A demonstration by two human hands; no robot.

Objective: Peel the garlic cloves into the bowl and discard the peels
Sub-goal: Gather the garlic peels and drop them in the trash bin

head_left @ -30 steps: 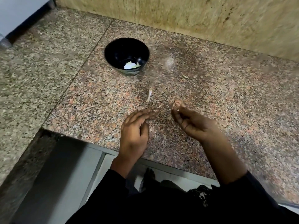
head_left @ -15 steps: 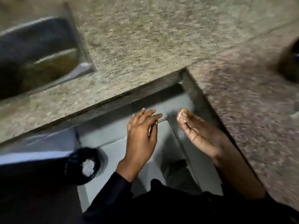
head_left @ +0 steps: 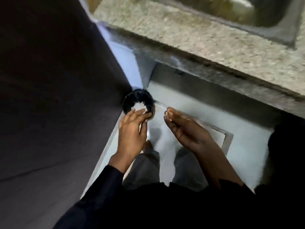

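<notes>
Peel (head_left: 166, 112) at right hand (head_left: 184, 129) fingertips; bin (head_left: 137, 103) just beyond left hand (head_left: 132, 131)

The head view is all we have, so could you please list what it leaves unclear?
- Bin: white contents too blurred to identify; left hand covers its near rim.
- Right hand: a pale scrap at the fingertips, too small to name.
- Sink: cut by the top edge.
</notes>
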